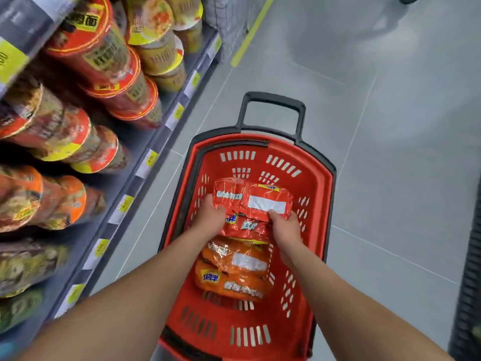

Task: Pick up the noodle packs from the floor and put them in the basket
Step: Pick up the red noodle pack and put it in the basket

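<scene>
Noodle pack (252,199), red w/ clear film & a white label, is held by both hands over the far half of the basket (318,183), inside its rim. Left hand (209,217) grips the near-left corner, thumb on top, fingers curled under. Right hand (285,227) grips the near-right edge, thumb pressed at the white label. If the pack already rests on the packs below or is a bit above them, I cannot tell.

Just under it lies a second red pack (244,227) w/ a blue-yellow logo, partly covered. Nearer in the basket lie orange packs (234,269), one on the other, also w/ a white label.

Basket is red plastic w/ slotted walls & black rim; its black pull handle (273,98) stands up at the far end. It stands on a grey tile floor (390,152).

On the left runs a shelf (158,138) w/ rows of noodle bowls (99,48), red, orange & yellow lids, blurred. Yellow price tags (151,158) sit along the shelf edge. Far on the floor is a yellow line (250,32).
</scene>
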Tool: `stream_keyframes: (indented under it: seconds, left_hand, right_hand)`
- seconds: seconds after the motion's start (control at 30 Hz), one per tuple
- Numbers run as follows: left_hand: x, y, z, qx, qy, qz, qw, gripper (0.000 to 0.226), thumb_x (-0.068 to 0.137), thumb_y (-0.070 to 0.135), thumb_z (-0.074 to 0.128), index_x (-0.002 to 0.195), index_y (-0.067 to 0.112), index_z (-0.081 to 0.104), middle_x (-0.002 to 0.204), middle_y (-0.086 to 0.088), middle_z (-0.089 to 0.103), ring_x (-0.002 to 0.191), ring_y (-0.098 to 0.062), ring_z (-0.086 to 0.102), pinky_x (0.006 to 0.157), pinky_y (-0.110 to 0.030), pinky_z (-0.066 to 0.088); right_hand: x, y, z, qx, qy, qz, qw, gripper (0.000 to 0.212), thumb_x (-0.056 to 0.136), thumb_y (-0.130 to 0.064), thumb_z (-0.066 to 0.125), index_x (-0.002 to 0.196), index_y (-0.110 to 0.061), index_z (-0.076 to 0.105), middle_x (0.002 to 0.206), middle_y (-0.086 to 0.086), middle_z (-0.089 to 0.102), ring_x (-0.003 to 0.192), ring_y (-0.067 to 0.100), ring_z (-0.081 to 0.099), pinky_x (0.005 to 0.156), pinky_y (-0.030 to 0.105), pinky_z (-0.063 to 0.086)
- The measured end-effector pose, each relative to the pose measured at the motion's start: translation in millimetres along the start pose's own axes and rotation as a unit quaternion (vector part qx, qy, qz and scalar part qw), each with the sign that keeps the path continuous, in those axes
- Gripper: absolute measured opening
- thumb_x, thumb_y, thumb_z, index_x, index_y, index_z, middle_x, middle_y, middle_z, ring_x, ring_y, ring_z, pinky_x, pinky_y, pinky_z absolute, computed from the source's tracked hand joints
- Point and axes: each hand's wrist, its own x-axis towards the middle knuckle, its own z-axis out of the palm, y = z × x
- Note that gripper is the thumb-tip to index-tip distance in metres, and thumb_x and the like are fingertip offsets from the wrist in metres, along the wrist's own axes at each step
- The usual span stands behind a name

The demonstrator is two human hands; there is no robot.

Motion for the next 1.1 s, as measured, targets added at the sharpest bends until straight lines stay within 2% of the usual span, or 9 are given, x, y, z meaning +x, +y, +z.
stream_keyframes:
  seconds: [0.13, 0.27, 0.33, 0.43, 0.63, 0.77, 0.9, 1.03, 1.1]
  left_hand:
    - [28.7, -20.4, 17.6, 0.004, 0.009, -0.011, 1.0, 0.036, 0.103, 0.02, 0.049, 0.138, 0.028, 0.05, 0.128, -0.001, 0.065, 0.109, -0.026, 0.065, 0.095, -0.045, 0.055]
    - [39.3, -33.1, 26.7, 0.029, 0.001, -0.013, 1.0, 0.044, 0.105, 0.021, 0.049, 0.148, 0.027, 0.042, 0.145, -0.002, 0.056, 0.128, -0.03, 0.058, 0.106, -0.046, 0.049]
    - [39.7, -31.2, 27.6, 0.038, 0.0, -0.021, 0.999, 0.047, 0.105, 0.025, 0.049, 0.151, 0.028, 0.038, 0.146, 0.0, 0.054, 0.13, -0.03, 0.056, 0.104, -0.046, 0.049]
    - [32.7, -24.9, 25.5, 0.021, 0.005, -0.023, 0.999, 0.044, 0.101, 0.029, 0.055, 0.144, 0.031, 0.045, 0.134, 0.0, 0.063, 0.117, -0.028, 0.064, 0.096, -0.041, 0.052]
    - [-10.0, -10.5, 12.0, -0.001, 0.027, -0.03, 0.999, 0.066, 0.097, 0.027, 0.058, 0.155, 0.03, 0.028, 0.142, -0.002, 0.058, 0.115, -0.026, 0.064, 0.077, -0.034, 0.056]
    - [-56.9, 2.2, -4.1, -0.003, 0.016, -0.024, 1.0, 0.056, 0.099, 0.022, 0.054, 0.152, 0.027, 0.034, 0.14, 0.0, 0.057, 0.11, -0.023, 0.063, 0.077, -0.033, 0.055]
    - [-102.8, 3.8, -21.2, -0.027, 0.012, -0.013, 0.999, 0.045, 0.102, 0.022, 0.05, 0.146, 0.028, 0.044, 0.135, -0.001, 0.061, 0.114, -0.03, 0.065, 0.094, -0.047, 0.056]
    - [-140.1, -2.7, -38.0, -0.069, 0.018, 0.001, 0.997, 0.043, 0.104, 0.018, 0.045, 0.146, 0.022, 0.047, 0.141, -0.004, 0.057, 0.123, -0.025, 0.06, 0.103, -0.041, 0.051]
    - [-164.3, -9.7, -53.9, -0.102, 0.02, 0.013, 0.995, 0.043, 0.103, 0.022, 0.047, 0.147, 0.023, 0.047, 0.145, -0.003, 0.056, 0.127, -0.024, 0.058, 0.108, -0.042, 0.048]
  right_hand:
    - [27.1, 21.8, 13.1, 0.008, 0.024, 0.012, 1.0, 0.044, 0.09, -0.037, 0.064, 0.132, -0.026, 0.056, 0.124, 0.002, 0.069, 0.113, 0.028, 0.066, 0.105, 0.052, 0.051]
    - [41.2, 32.2, 23.4, 0.001, 0.049, 0.013, 0.999, 0.042, 0.096, -0.027, 0.062, 0.138, -0.022, 0.056, 0.127, 0.004, 0.069, 0.114, 0.03, 0.066, 0.104, 0.042, 0.05]
    - [44.9, 33.0, 24.4, -0.007, 0.058, 0.015, 0.998, 0.043, 0.097, -0.026, 0.061, 0.14, -0.02, 0.055, 0.128, 0.006, 0.068, 0.115, 0.031, 0.065, 0.101, 0.038, 0.05]
    - [40.5, 26.4, 22.4, -0.004, 0.043, 0.035, 0.998, 0.047, 0.097, -0.027, 0.062, 0.142, -0.019, 0.051, 0.129, 0.007, 0.067, 0.115, 0.032, 0.065, 0.097, 0.038, 0.05]
    - [9.0, 8.0, 14.4, -0.025, 0.032, 0.062, 0.997, 0.056, 0.083, -0.036, 0.075, 0.131, -0.017, 0.053, 0.119, 0.006, 0.071, 0.102, 0.031, 0.071, 0.097, 0.052, 0.056]
    - [-32.2, -8.3, 3.9, -0.06, 0.019, 0.04, 0.997, 0.049, 0.088, -0.034, 0.073, 0.13, -0.019, 0.053, 0.119, 0.003, 0.069, 0.103, 0.026, 0.068, 0.098, 0.05, 0.056]
    - [-84.0, -21.6, -1.0, -0.07, -0.028, 0.003, 0.997, 0.057, 0.085, -0.032, 0.078, 0.136, -0.021, 0.056, 0.126, 0.005, 0.069, 0.11, 0.027, 0.069, 0.1, 0.05, 0.055]
    - [-137.4, -28.2, 1.4, -0.097, -0.057, -0.023, 0.993, 0.086, 0.072, -0.049, 0.083, 0.147, -0.025, 0.047, 0.139, 0.001, 0.061, 0.125, 0.026, 0.061, 0.107, 0.051, 0.05]
    - [-172.2, -33.5, 5.8, -0.111, -0.079, -0.042, 0.99, 0.088, 0.073, -0.051, 0.082, 0.149, -0.025, 0.044, 0.139, -0.003, 0.057, 0.123, 0.022, 0.058, 0.107, 0.046, 0.049]
